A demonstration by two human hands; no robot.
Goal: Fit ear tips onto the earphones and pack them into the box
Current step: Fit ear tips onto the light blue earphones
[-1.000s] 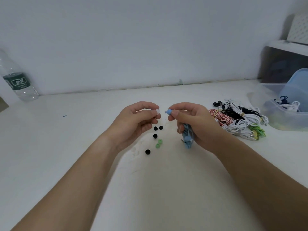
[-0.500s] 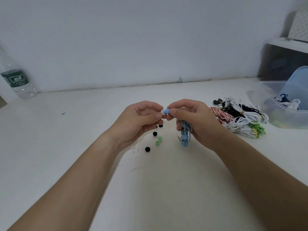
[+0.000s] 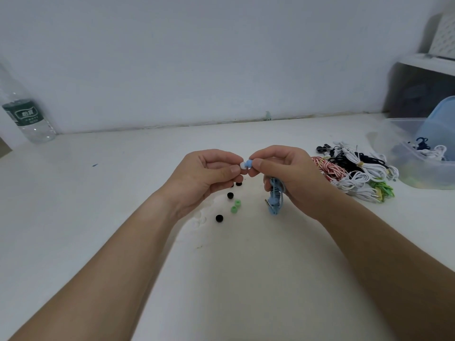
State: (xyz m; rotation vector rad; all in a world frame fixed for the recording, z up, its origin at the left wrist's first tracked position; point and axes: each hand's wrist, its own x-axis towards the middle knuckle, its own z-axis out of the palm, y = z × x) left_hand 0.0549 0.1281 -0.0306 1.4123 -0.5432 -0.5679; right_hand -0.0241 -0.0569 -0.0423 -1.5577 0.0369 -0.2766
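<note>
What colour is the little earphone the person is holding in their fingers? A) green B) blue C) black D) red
B: the right hand pinches a blue earphone, with its blue cable hanging below, while the left hand pinches a white ear tip against it.

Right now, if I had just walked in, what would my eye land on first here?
First, the two hands meeting in the middle: the left hand pinches a white ear tip against the blue earphone that the right hand holds, its coiled cable hanging below. Next, the tangle of coiled earphones to the right, beside a clear plastic box, and the loose black and green ear tips on the table by the left hand.
</note>
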